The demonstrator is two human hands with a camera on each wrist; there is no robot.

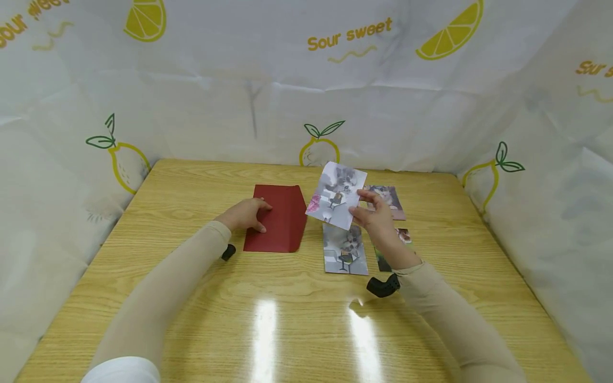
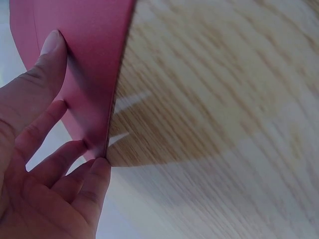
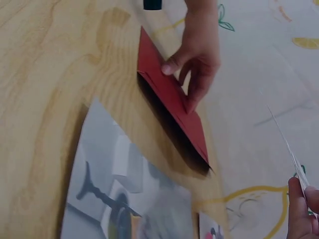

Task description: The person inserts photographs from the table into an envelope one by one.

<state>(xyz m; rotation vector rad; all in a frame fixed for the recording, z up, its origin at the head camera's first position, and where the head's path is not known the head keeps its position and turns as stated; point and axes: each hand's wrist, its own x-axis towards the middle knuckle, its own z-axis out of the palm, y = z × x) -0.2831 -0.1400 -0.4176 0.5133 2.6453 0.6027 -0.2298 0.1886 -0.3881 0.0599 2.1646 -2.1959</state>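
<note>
A red envelope [image 1: 280, 229] lies on the wooden table with its pointed flap to the right. My left hand [image 1: 244, 214] rests on its left part, thumb and fingertips spread and touching the paper. In the left wrist view these fingertips press on the red surface [image 2: 94, 45] near its edge. My right hand [image 1: 378, 218] pinches a picture card [image 1: 333, 189] with a grey kitten and a pink flower, held tilted above the table. Seen from the right wrist, that card [image 3: 294, 159] is almost edge-on. A similar kitten card [image 1: 345, 252] lies below it.
Another kitten card [image 1: 390, 202] lies behind my right hand. A green-edged card [image 1: 404, 235] is partly hidden under the right wrist. White cloth [image 1: 210, 117] with lemon prints hangs behind the table [image 1: 201, 181] and at its sides.
</note>
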